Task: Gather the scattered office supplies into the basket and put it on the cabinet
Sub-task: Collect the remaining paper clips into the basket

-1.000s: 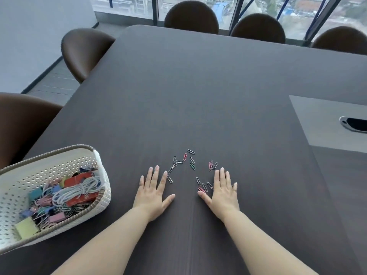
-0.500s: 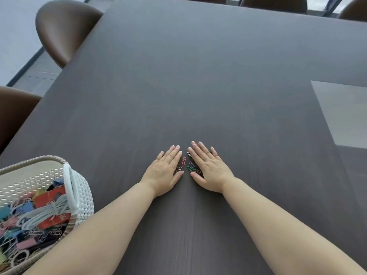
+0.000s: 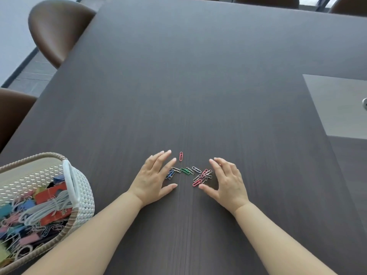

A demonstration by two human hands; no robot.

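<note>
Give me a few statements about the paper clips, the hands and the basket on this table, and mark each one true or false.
1. Coloured wire paper clips lie on the dark wood-grain table between the two hands. True.
2. The left hand grips a clip. False: its fingers are spread and hold nothing.
3. One pink paper clip lies apart from the cluster, on its far side. True.
4. The white woven plastic basket is empty. False: it holds clips and a white cord.
5. The right hand rests inside the basket. False: it is beside the clips.
</note>
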